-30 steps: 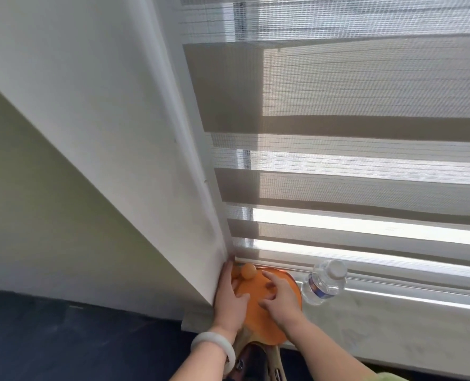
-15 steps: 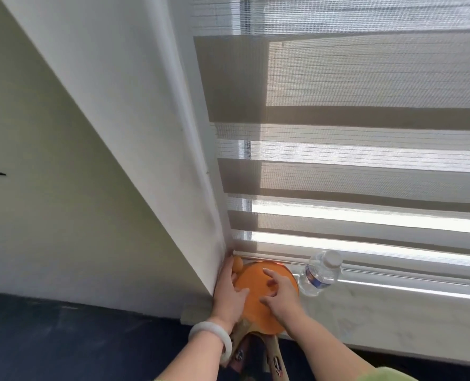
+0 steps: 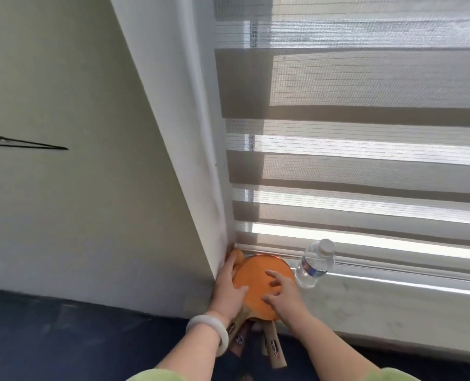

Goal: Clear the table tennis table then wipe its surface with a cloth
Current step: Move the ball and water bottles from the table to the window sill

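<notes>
Left: pale wall (image 3: 77, 188), dark floor below it. The table tennis table and the cloth are not in view.

Left hand (image 3: 229, 291), white bracelet (image 3: 214, 329) on the wrist, lies in the corner where the wall meets the windowsill (image 3: 379, 303). Its fingers are fairly straight and close together along the left edge of the paddles (image 3: 261, 287), and the thumb lies across the orange face. The fingertips reach up beside an orange ball (image 3: 238, 255) tucked into the corner; contact with the ball cannot be confirmed.

Centre: paddles stacked flat on the sill, handles (image 3: 273, 350) overhanging toward the person. At least two handles show.

Right hand (image 3: 286, 295): fingers spread and lightly bent, tips resting on the top face.

Right: clear water bottle (image 3: 315, 264) standing just beside the paddles, in front of the striped blind (image 3: 366, 160).

Judgement: clearing step, gear being parked off the table. The next move calls for lifting both hands away without nudging the ball loose, then fetching the cloth.
</notes>
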Demonstrator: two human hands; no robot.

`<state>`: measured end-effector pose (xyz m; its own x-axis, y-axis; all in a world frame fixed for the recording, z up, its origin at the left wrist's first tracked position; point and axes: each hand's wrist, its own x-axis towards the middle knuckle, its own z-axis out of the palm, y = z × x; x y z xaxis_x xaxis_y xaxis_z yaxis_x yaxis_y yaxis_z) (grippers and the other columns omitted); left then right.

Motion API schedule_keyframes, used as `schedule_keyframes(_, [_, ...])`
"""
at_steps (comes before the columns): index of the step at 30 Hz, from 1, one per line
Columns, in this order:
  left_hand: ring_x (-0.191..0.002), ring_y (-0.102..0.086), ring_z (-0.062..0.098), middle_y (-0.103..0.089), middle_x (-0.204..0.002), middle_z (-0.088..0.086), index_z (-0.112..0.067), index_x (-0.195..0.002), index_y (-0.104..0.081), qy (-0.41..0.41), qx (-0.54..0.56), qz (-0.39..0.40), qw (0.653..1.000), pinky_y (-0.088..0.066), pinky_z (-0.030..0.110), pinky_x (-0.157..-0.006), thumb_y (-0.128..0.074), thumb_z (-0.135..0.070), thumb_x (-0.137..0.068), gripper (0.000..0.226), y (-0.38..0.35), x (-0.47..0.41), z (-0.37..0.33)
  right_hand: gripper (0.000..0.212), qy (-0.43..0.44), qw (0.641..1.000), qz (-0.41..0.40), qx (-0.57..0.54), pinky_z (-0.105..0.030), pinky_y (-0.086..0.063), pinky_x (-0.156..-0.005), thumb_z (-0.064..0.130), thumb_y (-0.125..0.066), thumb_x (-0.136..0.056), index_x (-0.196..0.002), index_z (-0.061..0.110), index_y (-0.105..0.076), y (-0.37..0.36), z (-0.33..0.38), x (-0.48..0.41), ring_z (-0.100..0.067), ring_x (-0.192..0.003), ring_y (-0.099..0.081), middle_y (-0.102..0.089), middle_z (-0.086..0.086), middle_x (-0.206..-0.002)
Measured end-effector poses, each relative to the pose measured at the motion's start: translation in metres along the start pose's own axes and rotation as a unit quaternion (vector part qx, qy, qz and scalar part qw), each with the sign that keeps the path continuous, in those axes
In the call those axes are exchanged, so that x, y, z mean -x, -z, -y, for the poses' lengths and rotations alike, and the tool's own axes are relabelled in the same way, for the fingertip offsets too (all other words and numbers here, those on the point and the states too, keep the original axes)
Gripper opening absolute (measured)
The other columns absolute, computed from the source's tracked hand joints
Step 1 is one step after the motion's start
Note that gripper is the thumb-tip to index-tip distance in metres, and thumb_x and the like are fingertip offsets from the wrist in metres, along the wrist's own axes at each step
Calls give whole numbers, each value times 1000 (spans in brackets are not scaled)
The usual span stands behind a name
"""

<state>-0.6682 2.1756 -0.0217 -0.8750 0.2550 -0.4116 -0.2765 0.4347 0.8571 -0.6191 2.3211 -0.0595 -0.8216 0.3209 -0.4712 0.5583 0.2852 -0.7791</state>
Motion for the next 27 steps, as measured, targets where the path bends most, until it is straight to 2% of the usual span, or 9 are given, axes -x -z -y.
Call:
schedule_keyframes(5, [-139, -35, 13, -32, -153, -8, -37, -152, -24, 11, -26, -24, 999, -38, 40, -113, -61, -5, -92, 77, 1, 27, 4, 62, 30, 999, 22, 22, -28, -56, -82, 8, -74, -84, -138, 29, -51, 9, 5, 19, -14, -99, -59, -54, 2, -114])
schedule_keyframes(8, [-140, -34, 17, -33, -154, -6, -36, -152, -24, 11, -36, -36, 999, -36, 42, -114, -61, -11, -93, 74, 0, 53, 3, 59, 56, 997, 42, 37, -28, -55, -85, 10, -75, -84, -136, 27, -54, 15, 7, 36, -15, -100, -59, -56, 1, -112])
schedule_keyframes(12, [-139, -36, 17, -36, -152, 0, -31, -151, -28, 9, -43, -78, 996, -35, 40, -114, -62, -9, -92, 72, 3, 97, 3, 51, 76, 992, 83, 55, -28, -52, -81, 12, -76, -83, -129, 26, -58, 16, 7, 67, -18, -96, -59, -59, -2, -111])
schedule_keyframes(15, [-136, -39, 13, -40, -148, 1, -31, -151, -30, 18, -48, -124, 991, -36, 37, -113, -60, -8, -93, 69, 14, 138, 13, 47, 105, 982, 131, 80, -26, -50, -75, 8, -75, -83, -126, 20, -59, 4, 9, 91, -16, -88, -61, -63, -1, -102])
schedule_keyframes(18, [-135, -40, 9, -40, -148, -3, -29, -151, -31, 38, -58, -170, 983, -35, 32, -112, -60, -8, -94, 67, 36, 184, 30, 45, 121, 972, 174, 100, -24, -48, -68, 2, -71, -82, -124, 14, -61, -21, 19, 115, -16, -74, -59, -64, -7, -94])
schedule_keyframes(21, [-133, -43, 11, -43, -147, -1, -24, -150, -34, 59, -52, -224, 971, -34, 27, -111, -61, -6, -93, 66, 69, 231, 54, 42, 142, 956, 218, 133, -29, -49, -73, 2, -70, -84, -123, 12, -61, -59, 36, 140, -18, -80, -56, -56, -5, -96])
schedule_keyframes(23, [-131, -45, 10, -43, -147, -3, -23, -149, -35, 76, -49, -262, 961, -32, 16, -103, -61, -7, -93, 64, 94, 265, 72, 41, 162, 943, 250, 146, -23, -48, -62, 3, -71, -84, -123, 11, -62, -90, 49, 158, -13, -72, -54, -52, 0, -90])
schedule_keyframes(25, [-130, -46, 10, -43, -146, -5, -23, -149, -36, 91, -38, -300, 949, -30, 13, -96, -60, -9, -94, 62, 120, 300, 90, 40, 187, 928, 278, 166, -18, -46, -51, 6, -72, -84, -123, 13, -63, -126, 64, 180, -10, -62, -53, -52, 4, -86])
schedule_keyframes(27, [-130, -47, 10, -45, -145, -4, -23, -148, -37, 105, -29, -335, 936, -33, 15, -98, -60, -10, -95, 59, 148, 337, 109, 39, 213, 907, 308, 191, -20, -50, -53, 11, -72, -85, -122, 16, -64, -164, 81, 206, -10, -62, -56, -55, 6, -85])
